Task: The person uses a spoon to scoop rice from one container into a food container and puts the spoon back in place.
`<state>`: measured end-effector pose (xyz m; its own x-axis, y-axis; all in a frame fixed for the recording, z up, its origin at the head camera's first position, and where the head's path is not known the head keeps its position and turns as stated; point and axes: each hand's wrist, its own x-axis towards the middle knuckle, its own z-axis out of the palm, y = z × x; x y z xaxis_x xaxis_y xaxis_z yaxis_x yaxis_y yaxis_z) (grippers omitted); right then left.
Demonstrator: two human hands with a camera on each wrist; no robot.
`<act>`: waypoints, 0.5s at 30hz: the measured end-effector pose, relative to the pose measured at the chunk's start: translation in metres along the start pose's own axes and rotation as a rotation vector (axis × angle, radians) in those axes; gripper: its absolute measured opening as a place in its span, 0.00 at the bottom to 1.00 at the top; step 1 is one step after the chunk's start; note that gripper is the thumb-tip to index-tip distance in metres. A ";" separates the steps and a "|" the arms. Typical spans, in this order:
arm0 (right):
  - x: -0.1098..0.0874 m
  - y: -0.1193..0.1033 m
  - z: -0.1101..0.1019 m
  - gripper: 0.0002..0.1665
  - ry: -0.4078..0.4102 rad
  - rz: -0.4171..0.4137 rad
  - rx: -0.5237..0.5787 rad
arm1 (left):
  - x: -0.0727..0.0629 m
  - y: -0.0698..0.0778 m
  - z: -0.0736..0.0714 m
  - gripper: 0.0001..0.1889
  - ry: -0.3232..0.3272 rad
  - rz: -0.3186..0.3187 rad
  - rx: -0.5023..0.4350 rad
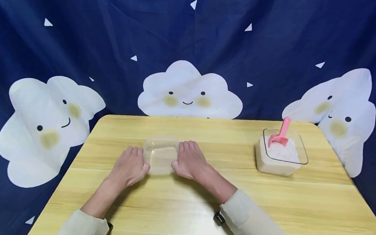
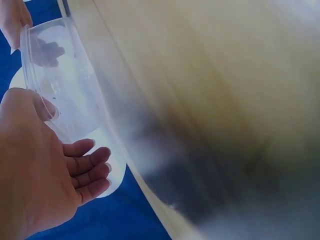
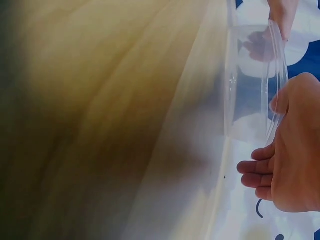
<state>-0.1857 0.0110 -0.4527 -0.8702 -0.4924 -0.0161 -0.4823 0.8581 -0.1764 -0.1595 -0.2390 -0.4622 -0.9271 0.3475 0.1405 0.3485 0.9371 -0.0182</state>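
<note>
A clear plastic container [image 1: 163,160] with a rounded rim sits at the middle-left of the wooden table in the head view. My left hand [image 1: 129,166] grips its left side, and my right hand [image 1: 191,160] grips the right side. In the left wrist view, the thumb shows at the rim of the container [image 2: 70,80] while the other fingers [image 2: 92,167] curl below, outside the wall. Much the same hold appears in the right wrist view, with the thumb at the rim of the container [image 3: 250,85]. Nothing is visible inside it.
To the right stands a square clear tub [image 1: 277,168] of white powder or grains. A pink scoop [image 1: 283,132] is stuck in it, handle up. The wooden table [image 1: 182,210] ends at a dark blue curtain [image 1: 193,35] with cloud faces.
</note>
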 end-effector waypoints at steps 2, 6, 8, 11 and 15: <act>-0.001 0.000 0.000 0.27 -0.008 0.011 0.005 | 0.000 0.002 0.000 0.17 0.009 0.005 0.009; -0.004 0.001 0.001 0.31 -0.028 0.027 0.009 | 0.001 0.005 -0.001 0.18 0.008 0.011 0.020; -0.005 0.002 0.000 0.34 -0.042 0.033 0.013 | 0.001 0.007 -0.002 0.19 -0.006 0.013 0.025; -0.008 0.004 -0.002 0.36 -0.061 0.044 0.029 | 0.004 0.011 -0.002 0.20 -0.029 0.013 0.022; -0.011 0.010 -0.005 0.38 -0.070 0.069 0.044 | 0.011 0.017 -0.002 0.19 -0.050 0.015 0.003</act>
<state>-0.1813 0.0254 -0.4490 -0.8913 -0.4427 -0.0983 -0.4153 0.8839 -0.2152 -0.1631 -0.2190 -0.4595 -0.9275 0.3627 0.0906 0.3621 0.9318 -0.0233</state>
